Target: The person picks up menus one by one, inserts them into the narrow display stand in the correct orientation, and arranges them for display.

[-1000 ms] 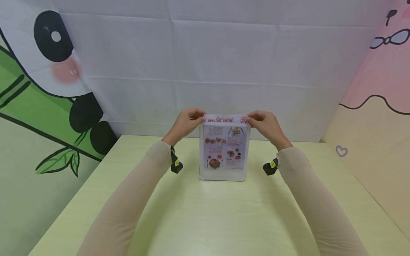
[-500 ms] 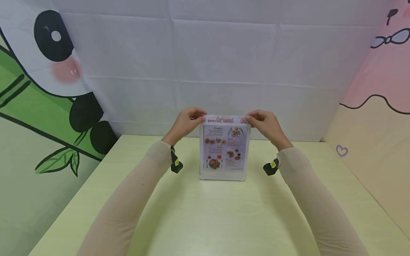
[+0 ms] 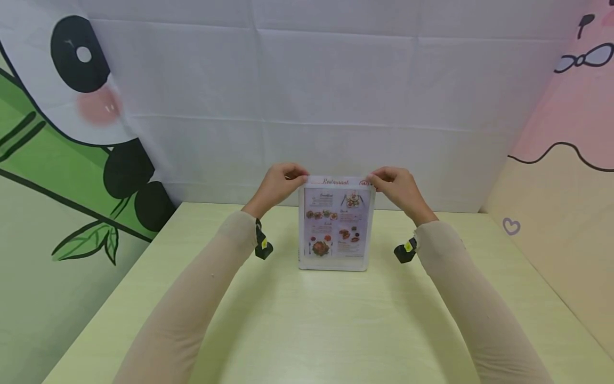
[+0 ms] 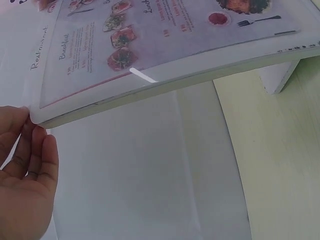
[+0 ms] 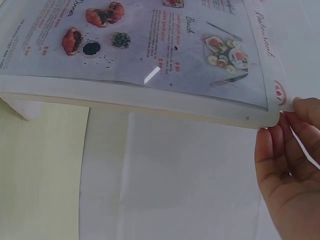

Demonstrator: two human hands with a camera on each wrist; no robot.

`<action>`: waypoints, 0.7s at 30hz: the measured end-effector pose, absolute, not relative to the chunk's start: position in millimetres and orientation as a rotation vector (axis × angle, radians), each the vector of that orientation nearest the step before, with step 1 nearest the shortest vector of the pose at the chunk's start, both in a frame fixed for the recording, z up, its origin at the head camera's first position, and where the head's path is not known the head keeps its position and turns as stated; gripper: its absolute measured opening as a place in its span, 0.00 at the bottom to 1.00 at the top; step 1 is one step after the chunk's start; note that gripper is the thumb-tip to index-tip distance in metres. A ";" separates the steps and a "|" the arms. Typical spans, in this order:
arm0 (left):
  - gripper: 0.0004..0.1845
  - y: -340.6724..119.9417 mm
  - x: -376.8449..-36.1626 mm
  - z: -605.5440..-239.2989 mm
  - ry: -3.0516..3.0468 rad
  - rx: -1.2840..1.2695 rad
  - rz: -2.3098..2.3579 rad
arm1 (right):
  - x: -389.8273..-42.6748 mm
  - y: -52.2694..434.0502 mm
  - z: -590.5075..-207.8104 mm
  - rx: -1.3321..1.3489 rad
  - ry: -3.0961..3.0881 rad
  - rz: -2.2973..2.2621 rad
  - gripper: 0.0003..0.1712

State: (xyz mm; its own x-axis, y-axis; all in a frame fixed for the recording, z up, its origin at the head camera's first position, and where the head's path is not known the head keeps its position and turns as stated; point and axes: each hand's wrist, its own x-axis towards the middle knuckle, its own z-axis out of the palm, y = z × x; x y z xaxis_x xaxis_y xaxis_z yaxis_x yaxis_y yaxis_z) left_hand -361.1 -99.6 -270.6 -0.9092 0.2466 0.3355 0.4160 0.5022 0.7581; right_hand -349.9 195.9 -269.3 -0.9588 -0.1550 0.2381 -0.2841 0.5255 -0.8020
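Note:
A white sign holder (image 3: 332,264) with a clear front stands upright near the back of the table. Inside it sits a printed menu sheet (image 3: 334,224), whose top strip reading "Restaurant" sticks out above the holder. My left hand (image 3: 280,184) pinches the sheet's upper left corner, and my right hand (image 3: 398,189) pinches the upper right one. In the left wrist view, the left hand (image 4: 30,175) is at the holder's top corner. The right wrist view has the right hand (image 5: 292,170) at the opposite corner, thumb over the sheet.
A pale wooden table (image 3: 331,325) runs back to a hanging white cloth (image 3: 331,80). Painted walls flank it on both sides. Under the holder, a white foot (image 4: 277,75) shows in the left wrist view. A black camera is strapped to each wrist.
The menu sheet has slid down into the holder; "Special Menu", visible above the holder before, is now hidden at its top edge. Both hands have dropped slightly. The holder has stayed put.

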 end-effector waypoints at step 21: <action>0.11 -98.3 -358.0 -273.1 -2.550 -0.629 -1.291 | -352.8 198.7 -275.0 0.374 -2.660 1.326 0.19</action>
State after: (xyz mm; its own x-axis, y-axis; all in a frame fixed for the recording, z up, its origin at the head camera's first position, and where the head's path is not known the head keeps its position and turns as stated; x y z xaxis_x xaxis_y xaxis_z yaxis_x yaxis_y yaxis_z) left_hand -358.0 -98.3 -273.1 -0.8855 0.2763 0.3736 0.4647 0.5240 0.7138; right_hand -352.8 198.7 -275.0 -0.9584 -0.1562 0.2391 -0.2849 0.5789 -0.7640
